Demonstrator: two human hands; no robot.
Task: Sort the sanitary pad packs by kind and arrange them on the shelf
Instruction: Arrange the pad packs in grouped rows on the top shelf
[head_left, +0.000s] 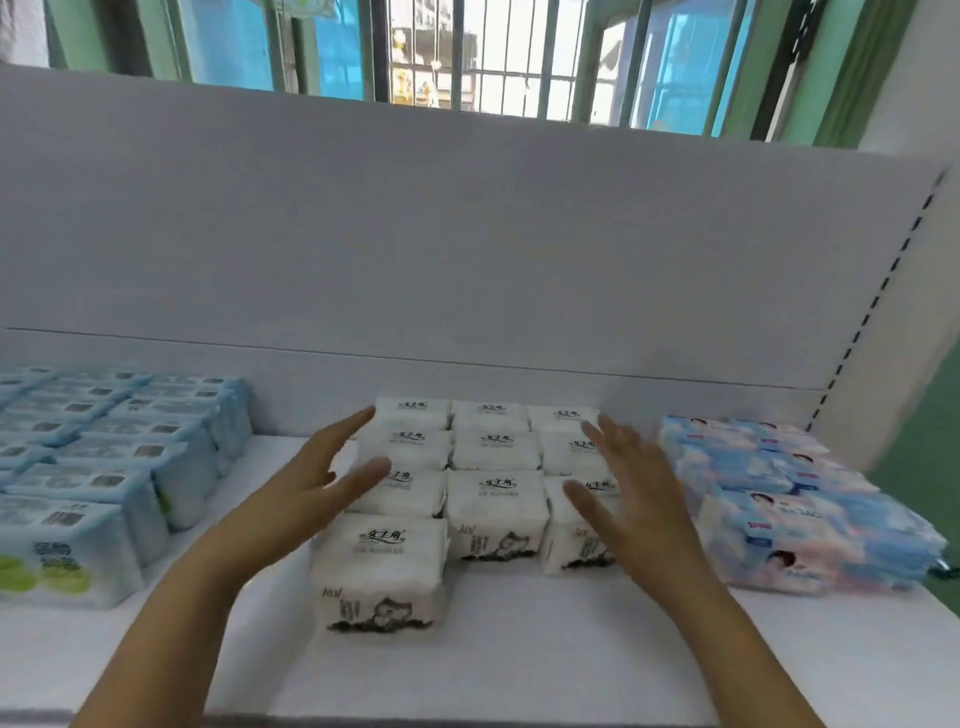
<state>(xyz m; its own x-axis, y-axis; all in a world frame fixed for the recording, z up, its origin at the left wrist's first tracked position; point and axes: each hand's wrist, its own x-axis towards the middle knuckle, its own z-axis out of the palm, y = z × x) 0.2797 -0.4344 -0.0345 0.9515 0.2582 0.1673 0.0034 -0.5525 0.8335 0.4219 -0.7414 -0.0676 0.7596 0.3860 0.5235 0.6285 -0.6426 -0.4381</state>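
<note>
On the white shelf (519, 649) three kinds of soft plastic pad packs sit in separate groups. In the middle stands a block of white packs with black ink-style print (493, 467), three columns deep toward the white back panel (467, 234); the left column reaches one pack nearer the front edge than the other two. To the left, well apart, are rows of light blue packs with green circles on their fronts (104, 457). To the right, near the white block, lies a stack of pale blue and pink packs with a face printed on them (800, 509).

Both hands hover over the white block with fingers straight and spread, holding nothing. The left hand (317, 478) is at the block's left side, the right hand (628, 483) over its right column; whether either touches a pack is blurred.

Behind the panel, a barred window (493, 52) shows.
</note>
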